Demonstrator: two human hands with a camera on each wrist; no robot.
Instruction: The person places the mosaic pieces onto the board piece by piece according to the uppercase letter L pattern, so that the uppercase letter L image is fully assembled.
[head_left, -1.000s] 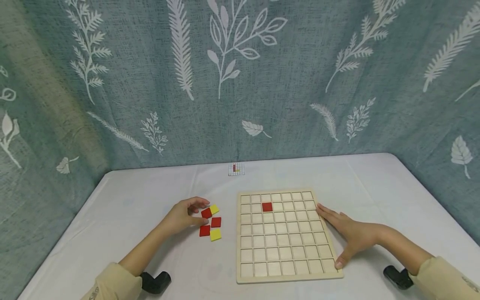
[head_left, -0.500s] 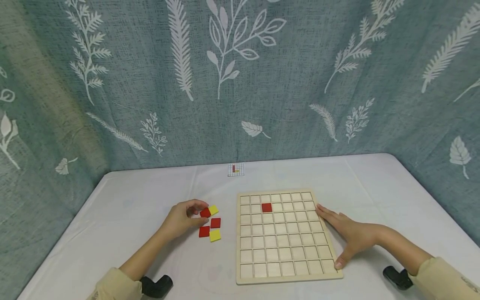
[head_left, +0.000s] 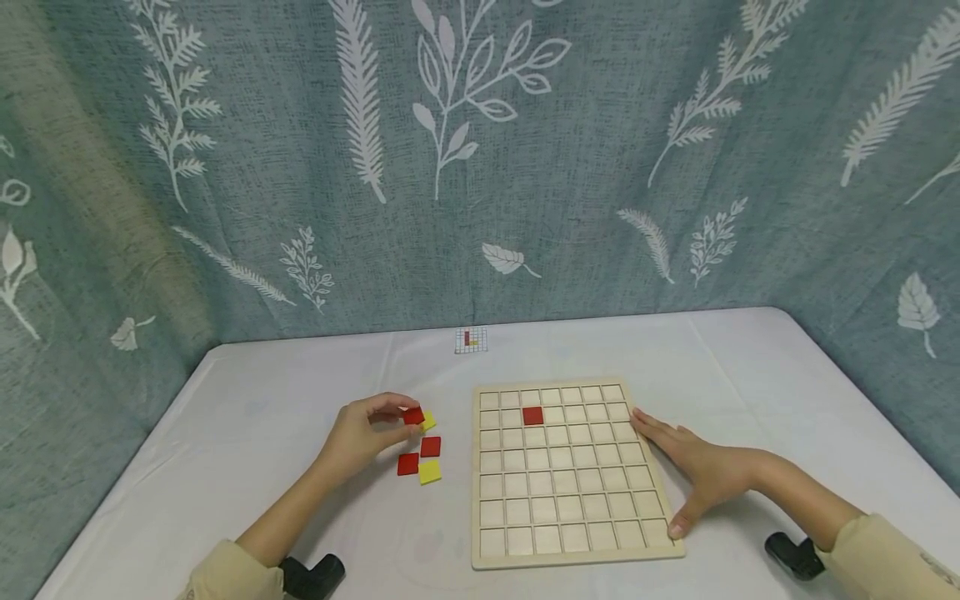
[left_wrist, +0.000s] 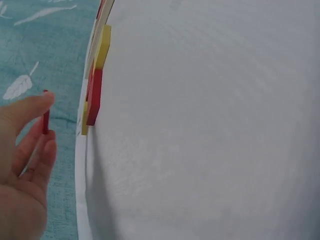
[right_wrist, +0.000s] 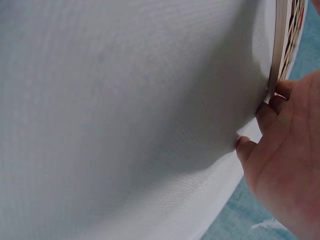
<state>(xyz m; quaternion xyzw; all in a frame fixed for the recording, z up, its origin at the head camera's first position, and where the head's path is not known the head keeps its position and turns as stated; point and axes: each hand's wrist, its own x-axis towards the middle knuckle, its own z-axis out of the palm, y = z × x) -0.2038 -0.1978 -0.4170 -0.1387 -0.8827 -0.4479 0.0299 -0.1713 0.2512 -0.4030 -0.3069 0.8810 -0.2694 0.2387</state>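
Observation:
My left hand (head_left: 362,435) pinches a red square tile (head_left: 413,415) between thumb and fingers. In the left wrist view that red tile (left_wrist: 46,116) is seen edge-on, off the table. Beneath and beside it lie two yellow tiles (head_left: 430,472) and two red tiles (head_left: 431,447); one yellow tile is partly covered by the held one. My right hand (head_left: 708,471) rests along the right edge of the wooden grid board (head_left: 577,557), fingers straight and thumb apart. One red tile (head_left: 533,416) sits in a cell of the board's second row.
A small printed grid card (head_left: 471,339) with red and yellow cells lies at the table's back. Black wrist-worn devices (head_left: 313,577) sit by both sleeves. A patterned curtain (head_left: 480,167) hangs behind the white table (head_left: 300,375).
My left hand has picked up one red tile from the group, raising it slightly up and to the right. The right hand stays at the board's edge.

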